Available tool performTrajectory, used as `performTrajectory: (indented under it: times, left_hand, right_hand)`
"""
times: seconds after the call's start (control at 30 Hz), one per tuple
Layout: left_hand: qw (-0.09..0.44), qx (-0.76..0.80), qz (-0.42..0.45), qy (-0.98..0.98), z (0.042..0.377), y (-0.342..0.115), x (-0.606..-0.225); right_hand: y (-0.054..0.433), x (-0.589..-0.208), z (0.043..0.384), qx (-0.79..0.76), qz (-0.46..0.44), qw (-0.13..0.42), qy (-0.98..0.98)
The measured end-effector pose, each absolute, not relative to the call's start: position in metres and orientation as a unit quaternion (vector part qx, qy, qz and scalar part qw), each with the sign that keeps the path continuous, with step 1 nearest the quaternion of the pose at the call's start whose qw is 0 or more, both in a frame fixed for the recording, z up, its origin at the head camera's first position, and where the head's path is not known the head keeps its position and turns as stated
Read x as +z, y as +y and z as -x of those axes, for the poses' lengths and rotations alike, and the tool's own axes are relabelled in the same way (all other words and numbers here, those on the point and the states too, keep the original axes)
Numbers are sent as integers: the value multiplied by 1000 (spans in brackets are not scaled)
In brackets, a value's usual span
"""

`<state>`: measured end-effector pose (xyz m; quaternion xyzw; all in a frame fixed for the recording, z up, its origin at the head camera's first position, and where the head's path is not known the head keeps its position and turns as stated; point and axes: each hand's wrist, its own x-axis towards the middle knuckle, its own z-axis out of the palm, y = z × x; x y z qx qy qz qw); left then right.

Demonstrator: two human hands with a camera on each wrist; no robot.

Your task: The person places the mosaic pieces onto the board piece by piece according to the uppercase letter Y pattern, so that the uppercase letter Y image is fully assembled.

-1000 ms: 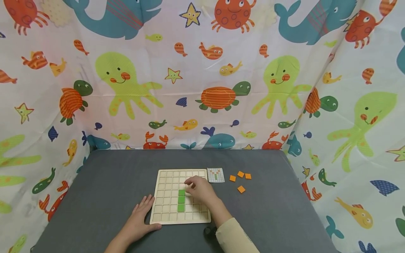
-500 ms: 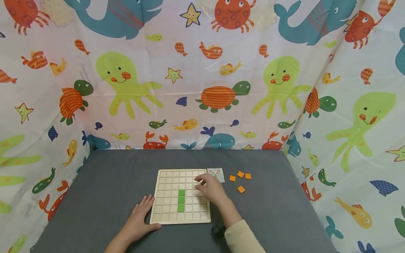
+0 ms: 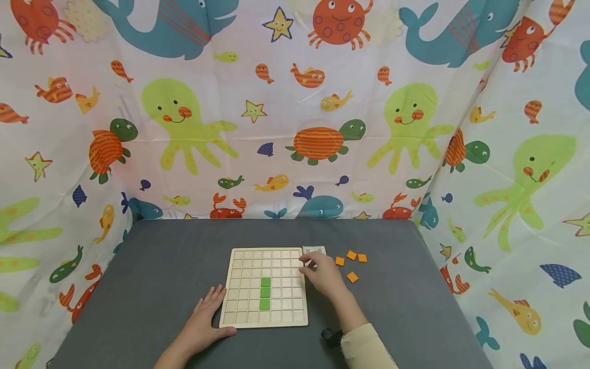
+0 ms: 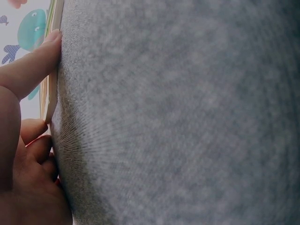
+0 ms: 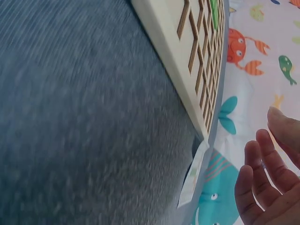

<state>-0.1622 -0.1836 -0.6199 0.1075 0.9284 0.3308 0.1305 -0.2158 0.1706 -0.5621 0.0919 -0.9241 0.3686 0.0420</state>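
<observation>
A pale wooden grid board (image 3: pixel 286 311) lies on the table, with a column of 3 green square tiles (image 3: pixel 265 292) in its cells. My left hand (image 3: pixel 206 319) touches the board's near left corner, fingers along the left side and thumb at the front edge; the left wrist view shows that thumb (image 4: pixel 40 63) against the rim. Over the board's right edge hovers my right hand (image 3: pixel 326 274), its fingers loosely bent. Nothing shows between those fingers in the right wrist view. Partly behind it is a small pattern card (image 3: pixel 314 249). Several orange square tiles (image 3: pixel 352 277) lie farther right.
Grey cloth covers the table (image 3: pixel 175 256). A curtain (image 3: pixel 276 123) printed with sea animals hangs behind and on both sides. A dark object (image 3: pixel 331 337), apparently the wrist camera, sits by the right sleeve (image 3: pixel 369 348).
My right hand has moved right, from above the green tiles to the board's right edge, and now covers part of the card. My left hand and the tiles stay put.
</observation>
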Motion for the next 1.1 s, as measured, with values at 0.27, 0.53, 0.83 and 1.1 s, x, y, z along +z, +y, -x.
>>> performTrajectory:
  times: [0.27,0.53,0.83,1.1]
  left_hand:
    - [127,335,-109,927,162,-184,-620]
    - [122,332,-116,928,161,-185,-620]
    - [124,337,-112,927,161,-184,-617]
    - [126,333,-110,928,161,-183,-619]
  right_hand:
    - [186,-561,213,383,-62,40,-921]
    - [199,-563,213,372,-51,63,-925]
    - [214,-566,213,356,-27,68,-932]
    - [228,-566,215,354,-11,71,-932]
